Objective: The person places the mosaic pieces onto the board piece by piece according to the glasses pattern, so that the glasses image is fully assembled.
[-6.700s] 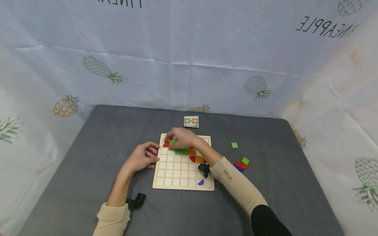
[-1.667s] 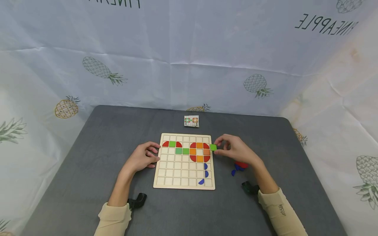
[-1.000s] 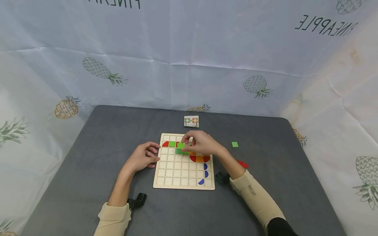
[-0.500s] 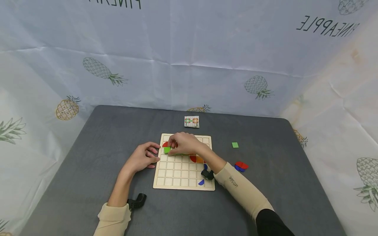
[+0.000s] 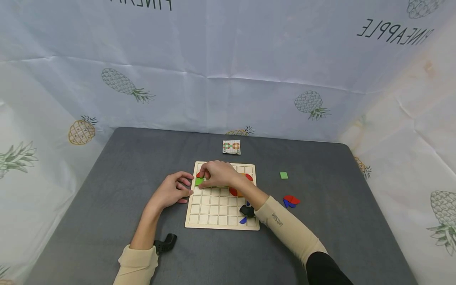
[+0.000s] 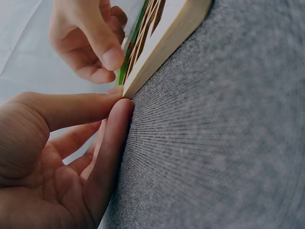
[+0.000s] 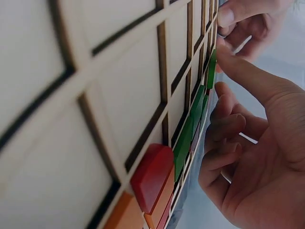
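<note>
My right hand (image 5: 219, 174) is over the upper left of the wooden grid board (image 5: 208, 209). Its thumb and index finger are at a green square tile (image 5: 199, 181), pinching it at the left column; the right wrist view has this green tile (image 7: 211, 69) standing proud of the grid between the fingertips. A red tile (image 5: 198, 174) lies just above. At the board's left edge my left hand (image 5: 171, 189) touches the rim with thumb and fingertips, its fingers relaxed, as the left wrist view shows of the hand (image 6: 71, 143). My right hand hides several tiles on the board.
A small pattern card (image 5: 231, 147) lies behind the board. To the right are a loose green square tile (image 5: 283, 175), red tiles (image 5: 291, 198) and blue tiles (image 5: 291, 204). One blue tile (image 5: 243, 220) sits near the board's lower right corner.
My right hand picked up a green square from the right, carried it left across the board and brought it to the left column. My left hand has stayed at the edge.
</note>
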A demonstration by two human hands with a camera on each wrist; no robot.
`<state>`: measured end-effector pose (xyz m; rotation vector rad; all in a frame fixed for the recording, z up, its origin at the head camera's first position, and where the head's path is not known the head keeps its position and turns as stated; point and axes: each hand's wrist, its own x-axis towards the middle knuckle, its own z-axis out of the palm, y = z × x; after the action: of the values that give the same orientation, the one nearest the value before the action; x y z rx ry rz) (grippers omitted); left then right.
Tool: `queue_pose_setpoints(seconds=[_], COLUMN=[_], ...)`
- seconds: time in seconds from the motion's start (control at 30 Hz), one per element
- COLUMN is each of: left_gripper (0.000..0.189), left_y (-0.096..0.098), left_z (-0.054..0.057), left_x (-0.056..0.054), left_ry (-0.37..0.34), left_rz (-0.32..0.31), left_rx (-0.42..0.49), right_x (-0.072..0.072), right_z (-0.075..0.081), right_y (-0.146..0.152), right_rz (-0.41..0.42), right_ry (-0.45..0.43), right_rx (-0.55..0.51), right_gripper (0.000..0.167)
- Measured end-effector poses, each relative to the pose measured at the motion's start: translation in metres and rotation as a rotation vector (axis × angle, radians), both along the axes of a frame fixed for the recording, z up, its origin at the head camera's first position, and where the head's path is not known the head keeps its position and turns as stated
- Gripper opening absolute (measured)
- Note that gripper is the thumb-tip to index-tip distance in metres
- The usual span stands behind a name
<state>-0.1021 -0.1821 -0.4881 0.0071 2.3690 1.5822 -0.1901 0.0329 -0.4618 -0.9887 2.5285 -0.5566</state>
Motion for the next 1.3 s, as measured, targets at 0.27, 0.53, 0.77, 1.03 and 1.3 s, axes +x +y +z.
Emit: queue_pose_setpoints(seconds=[0.27, 0.53, 0.77, 1.03, 1.3], left_gripper=[0.047, 0.047, 0.047, 0.048, 0.048], left_y=[0.001, -0.001, -0.001, 0.000, 0.000], left_z=[0.000, 0.000, 0.000, 0.000, 0.000], left_x=[0.000, -0.001, -0.003, -0.006, -0.004], left_ry=[-0.006, 0.006, 0.001, -0.002, 0.000], left_rz=[0.012, -0.001, -0.002, 0.002, 0.016], left_rx=[-0.003, -0.006, 0.002, 0.001, -0.005], right_x=[0.002, 0.000, 0.000, 0.001, 0.006], right_z=[0.001, 0.001, 0.000, 0.005, 0.012], right_y=[0.002, 0.004, 0.001, 0.015, 0.045], right_rz=[0.019, 0.002, 0.001, 0.004, -0.058], right_ry=[-0.016, -0.019, -0.031, -0.045, -0.071], right_rx=[-0.018, -0.028, -0.019, -0.047, -0.134], right_gripper=[0.021, 0.021, 0.021, 0.021, 0.022])
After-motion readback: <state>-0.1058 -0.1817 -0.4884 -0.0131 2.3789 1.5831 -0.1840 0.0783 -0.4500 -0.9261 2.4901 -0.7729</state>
